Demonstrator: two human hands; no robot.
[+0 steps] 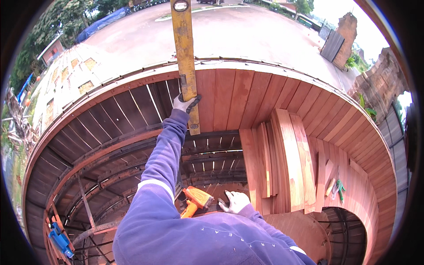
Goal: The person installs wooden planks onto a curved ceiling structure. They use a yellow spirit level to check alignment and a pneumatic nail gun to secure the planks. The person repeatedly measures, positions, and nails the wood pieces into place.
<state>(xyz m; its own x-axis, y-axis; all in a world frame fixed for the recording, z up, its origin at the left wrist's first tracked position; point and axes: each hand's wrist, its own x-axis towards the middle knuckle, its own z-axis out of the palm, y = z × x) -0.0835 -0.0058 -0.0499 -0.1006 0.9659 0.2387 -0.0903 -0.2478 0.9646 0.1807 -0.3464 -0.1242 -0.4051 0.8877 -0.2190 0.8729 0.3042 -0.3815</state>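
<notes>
A long yellow spirit level (184, 48) reaches across the rim of a curved wooden structure, standing almost straight up in the picture. My left hand (185, 104), gloved in white and dark grey, is closed around its lower part, arm outstretched. Just right of the level begin reddish-brown boards (224, 97) laid side by side along the curve. Close to my body, my right hand (236, 202) is gloved too, its fingers apart and nothing visible in it. To its left lies an orange power tool (197, 198) that looks like a nail gun, partly covered by my sleeve.
Loose planks (286, 159) are stacked at right, beside green-handled pliers (340, 190) and a wooden-handled tool (330, 187). At left, dark slats (106, 115) and open metal framing (84, 198) show gaps. A blue tool (60, 239) hangs there. Beyond the rim lies pale paving (247, 35).
</notes>
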